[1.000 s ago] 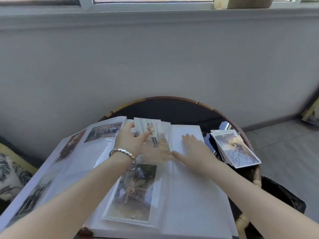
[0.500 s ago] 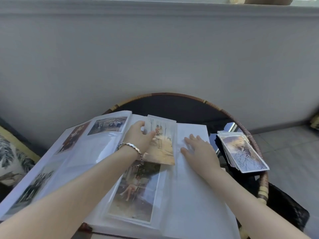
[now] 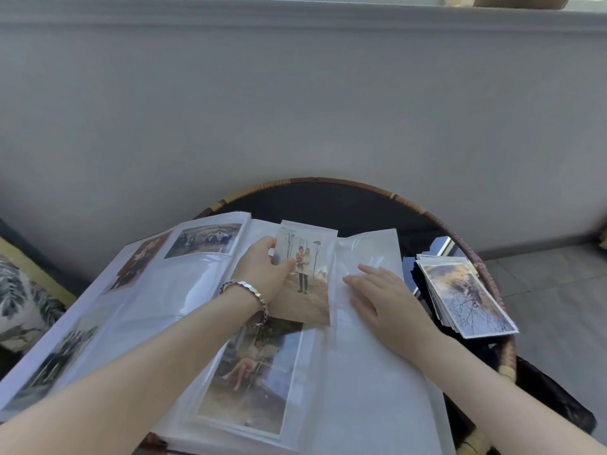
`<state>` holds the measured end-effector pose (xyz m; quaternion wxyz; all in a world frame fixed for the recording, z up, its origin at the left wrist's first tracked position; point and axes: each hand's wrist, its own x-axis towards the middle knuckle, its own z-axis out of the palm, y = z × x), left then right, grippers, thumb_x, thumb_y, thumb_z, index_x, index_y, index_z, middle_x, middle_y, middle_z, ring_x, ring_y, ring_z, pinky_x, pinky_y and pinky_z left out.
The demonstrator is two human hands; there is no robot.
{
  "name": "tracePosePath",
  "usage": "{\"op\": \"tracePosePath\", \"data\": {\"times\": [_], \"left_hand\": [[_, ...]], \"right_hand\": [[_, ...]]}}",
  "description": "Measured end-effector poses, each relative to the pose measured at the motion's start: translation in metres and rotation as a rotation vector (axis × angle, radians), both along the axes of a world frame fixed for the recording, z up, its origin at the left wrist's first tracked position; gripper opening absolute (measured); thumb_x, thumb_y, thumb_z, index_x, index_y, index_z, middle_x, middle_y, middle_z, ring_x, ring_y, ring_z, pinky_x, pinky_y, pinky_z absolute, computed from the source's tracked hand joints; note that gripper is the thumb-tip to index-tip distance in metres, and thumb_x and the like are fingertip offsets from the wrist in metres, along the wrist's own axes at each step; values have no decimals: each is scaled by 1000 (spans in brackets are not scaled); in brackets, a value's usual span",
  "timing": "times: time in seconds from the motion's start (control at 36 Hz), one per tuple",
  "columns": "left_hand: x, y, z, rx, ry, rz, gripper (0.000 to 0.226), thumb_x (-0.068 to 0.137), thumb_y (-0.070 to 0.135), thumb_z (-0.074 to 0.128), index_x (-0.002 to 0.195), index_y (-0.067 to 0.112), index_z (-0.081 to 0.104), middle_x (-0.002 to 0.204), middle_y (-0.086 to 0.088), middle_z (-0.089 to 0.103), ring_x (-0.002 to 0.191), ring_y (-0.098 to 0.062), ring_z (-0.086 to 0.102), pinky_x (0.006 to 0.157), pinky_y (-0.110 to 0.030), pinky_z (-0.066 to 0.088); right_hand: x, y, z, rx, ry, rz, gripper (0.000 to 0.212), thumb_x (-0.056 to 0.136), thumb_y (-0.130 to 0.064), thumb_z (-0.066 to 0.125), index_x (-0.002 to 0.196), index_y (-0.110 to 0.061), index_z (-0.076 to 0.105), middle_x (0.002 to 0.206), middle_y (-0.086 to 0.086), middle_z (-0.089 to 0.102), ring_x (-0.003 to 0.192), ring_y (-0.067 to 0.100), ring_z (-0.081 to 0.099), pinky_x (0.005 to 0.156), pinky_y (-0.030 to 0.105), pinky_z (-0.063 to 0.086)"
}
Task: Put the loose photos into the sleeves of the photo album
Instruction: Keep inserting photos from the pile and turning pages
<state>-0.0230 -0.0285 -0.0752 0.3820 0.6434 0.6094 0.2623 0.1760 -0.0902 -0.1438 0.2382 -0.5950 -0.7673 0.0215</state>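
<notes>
An open photo album [image 3: 371, 382] with clear sleeves lies on a round table. My left hand [image 3: 262, 270], with a bracelet on the wrist, pinches a loose photo [image 3: 308, 290] of a standing figure, thumb on its face, over the upper sleeve of the right-hand page. My right hand [image 3: 384, 297] rests flat with straight fingers on the plastic sleeve just right of that photo. A filled sleeve below holds a photo of a seated figure [image 3: 253, 376]. The stack of loose photos [image 3: 466, 297] sits on the table to the right of the album.
The round dark table [image 3: 345, 205] has a woven rattan rim and stands against a grey wall. Filled photos show on the album's left page [image 3: 203, 239]. A patterned cushion [image 3: 23, 300] lies at the far left. Tiled floor lies to the right.
The loose photo has shifted down and to the right under my left hand, lying lower over the sleeve. My right hand stayed flat on the page. The camera tilted down slightly.
</notes>
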Motion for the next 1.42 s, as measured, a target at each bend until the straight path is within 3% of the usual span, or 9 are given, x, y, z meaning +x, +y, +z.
{"op": "tracePosePath", "data": {"times": [0.22, 0.39, 0.56, 0.75, 0.86, 1.06, 1.25, 1.33, 1.42], "left_hand": [[12, 8, 9, 13, 266, -160, 36, 93, 26, 55, 126, 14, 49, 118, -1, 55, 95, -14, 51, 77, -21, 40], [24, 25, 16, -46, 480, -269, 20, 89, 25, 57, 73, 21, 46, 76, 1, 52, 73, -17, 54, 65, -25, 47], [37, 33, 20, -31, 620, -303, 23, 90, 21, 53, 71, 17, 42, 66, 2, 43, 61, -13, 45, 50, -21, 35], [50, 34, 13, -11, 525, -227, 29, 91, 21, 54, 67, 12, 40, 62, -1, 42, 55, -13, 40, 46, -22, 30], [52, 35, 9, -19, 426, -207, 27, 93, 24, 51, 113, 6, 55, 89, -6, 57, 81, -22, 53, 63, -25, 41], [55, 37, 0, 1, 203, -87, 39, 95, 23, 51, 131, 9, 45, 123, -8, 56, 107, -24, 54, 87, -32, 42], [62, 34, -10, 118, 258, -161, 12, 96, 22, 47, 99, 16, 38, 84, -2, 49, 81, -22, 46, 71, -30, 37], [64, 33, -13, 160, 276, -167, 12, 96, 23, 47, 99, 17, 37, 89, -6, 50, 81, -23, 48, 71, -32, 38], [64, 32, -16, 129, 293, -125, 12, 97, 22, 45, 106, 13, 43, 95, -10, 59, 86, -25, 56, 77, -39, 47]], "right_hand": [[8, 12, 7, 70, 166, -31, 13, 76, -11, 61, 77, -8, 74, 76, 2, 71, 76, 25, 69, 71, 40, 54], [12, 12, 0, 190, 60, -37, 15, 80, -16, 58, 74, -13, 71, 80, -3, 70, 77, 21, 67, 78, 32, 47], [8, 8, 6, 332, 43, -46, 25, 85, -21, 50, 73, -12, 71, 82, -4, 71, 84, 18, 66, 81, 27, 38], [9, 9, 7, 413, 40, -29, 23, 85, -21, 53, 73, -13, 71, 83, -5, 71, 88, 16, 64, 82, 29, 40], [10, 9, 4, 423, 50, -23, 21, 85, -21, 54, 74, -13, 70, 83, -4, 70, 92, 12, 57, 84, 28, 39], [9, 8, 0, 315, 128, -56, 10, 74, -10, 66, 83, -12, 71, 99, 2, 70, 99, 12, 52, 85, 31, 43], [6, -11, 3, 62, 292, -203, 26, 82, -5, 65, 106, -12, 68, 127, 4, 56, 121, 22, 48, 102, 25, 28], [6, -19, 0, -19, 336, -251, 32, 89, -13, 61, 121, -15, 60, 138, 1, 43, 132, 13, 32, 99, 3, 9], [4, -23, -2, -74, 393, -306, 39, 92, -19, 56, 131, -18, 50, 146, -1, 32, 138, 10, 22, 99, 5, 7]]}}
